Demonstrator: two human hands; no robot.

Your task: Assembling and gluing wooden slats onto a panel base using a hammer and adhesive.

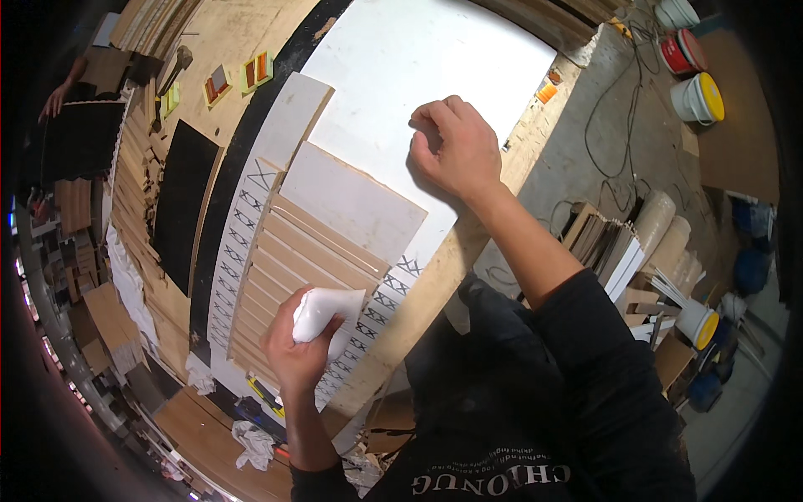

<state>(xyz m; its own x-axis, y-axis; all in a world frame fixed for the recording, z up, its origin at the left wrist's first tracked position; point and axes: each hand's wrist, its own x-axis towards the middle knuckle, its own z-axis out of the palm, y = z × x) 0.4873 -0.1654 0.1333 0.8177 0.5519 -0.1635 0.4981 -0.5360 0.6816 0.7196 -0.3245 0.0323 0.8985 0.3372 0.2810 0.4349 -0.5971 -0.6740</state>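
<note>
My left hand [293, 351] is wrapped round a glossy white plastic bottle [322, 314], held over a row of slats. The bottle's nozzle does not show. Below it, several light brown wooden slats [322, 234] lie side by side between two white strips [234, 243] marked with black crosses. My right hand [458, 151] hovers over or rests on the large white board [435, 50]; which of these I cannot tell. Its fingers are loosely curled, the thumb apart from them, with nothing seen between. Nearer the slats lie a pale rectangular panel [355, 197] and a second panel [293, 117].
Left of the work lie a black panel [184, 201], stacked wood strips [130, 192] and a yellow cutter knife [266, 395]. Buckets [697, 99], cables [623, 125] and bundled strips [598, 243] stand on the floor at right. Another person's hand [57, 100] shows at far left.
</note>
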